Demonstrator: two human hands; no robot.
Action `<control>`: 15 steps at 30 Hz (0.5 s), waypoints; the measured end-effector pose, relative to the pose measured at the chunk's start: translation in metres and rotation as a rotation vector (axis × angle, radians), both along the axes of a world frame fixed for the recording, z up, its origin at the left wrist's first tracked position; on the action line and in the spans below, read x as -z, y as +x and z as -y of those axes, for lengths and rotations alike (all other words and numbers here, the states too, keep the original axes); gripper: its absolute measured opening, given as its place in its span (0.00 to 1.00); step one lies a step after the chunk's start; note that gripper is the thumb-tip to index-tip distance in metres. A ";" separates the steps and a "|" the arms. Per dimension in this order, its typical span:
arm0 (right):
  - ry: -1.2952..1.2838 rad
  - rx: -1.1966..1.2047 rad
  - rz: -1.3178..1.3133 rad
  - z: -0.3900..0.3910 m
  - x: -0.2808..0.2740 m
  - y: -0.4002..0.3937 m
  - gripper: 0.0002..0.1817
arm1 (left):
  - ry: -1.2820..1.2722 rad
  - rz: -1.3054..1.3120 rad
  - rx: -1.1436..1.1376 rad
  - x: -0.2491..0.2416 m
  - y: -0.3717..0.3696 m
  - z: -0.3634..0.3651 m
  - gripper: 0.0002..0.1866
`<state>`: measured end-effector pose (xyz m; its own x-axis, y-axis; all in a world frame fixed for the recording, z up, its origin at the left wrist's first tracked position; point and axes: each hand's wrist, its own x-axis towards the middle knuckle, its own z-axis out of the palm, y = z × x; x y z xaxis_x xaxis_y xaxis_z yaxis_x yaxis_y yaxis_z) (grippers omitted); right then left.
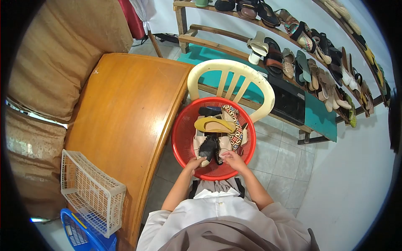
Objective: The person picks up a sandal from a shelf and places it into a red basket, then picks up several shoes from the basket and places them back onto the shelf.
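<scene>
A red plastic basket point(178, 157) full of shoes rests on a cream plastic chair point(264, 98) in front of me. At the basket's near left side, my left hand point(194, 164) grips the end of a black shoe point(206, 147) with a pale sole. Across from it, my right hand point(233, 160) has its fingers closed at the near end of a beige shoe point(225, 143); the fingertips are partly hidden. A yellow shoe point(203, 124) lies across the pile. Beside it is a patterned piece point(235, 121) with black, white and orange shapes. A dark blue item point(209, 111) sits at the back.
To the left stands a wooden table point(125, 108) with a white plastic crate point(92, 192) and a blue basket point(81, 234) by its near end. Shoe racks point(213, 31) with several sandals line the back, above a teal bench point(320, 117). Brown curtains point(63, 54) hang at left.
</scene>
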<state>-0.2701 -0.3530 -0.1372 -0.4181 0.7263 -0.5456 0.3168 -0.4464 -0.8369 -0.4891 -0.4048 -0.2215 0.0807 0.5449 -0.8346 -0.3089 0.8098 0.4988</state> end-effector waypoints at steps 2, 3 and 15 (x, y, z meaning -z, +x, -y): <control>-0.237 0.145 0.015 -0.007 0.023 -0.004 0.14 | 0.005 0.058 -0.034 0.000 0.004 0.004 0.20; -0.354 0.217 0.022 -0.011 0.035 -0.007 0.15 | 0.009 0.086 -0.051 -0.003 0.007 0.005 0.20; -0.826 0.666 -0.152 -0.053 0.149 -0.053 0.14 | 0.047 -0.093 -0.009 -0.022 0.016 0.009 0.25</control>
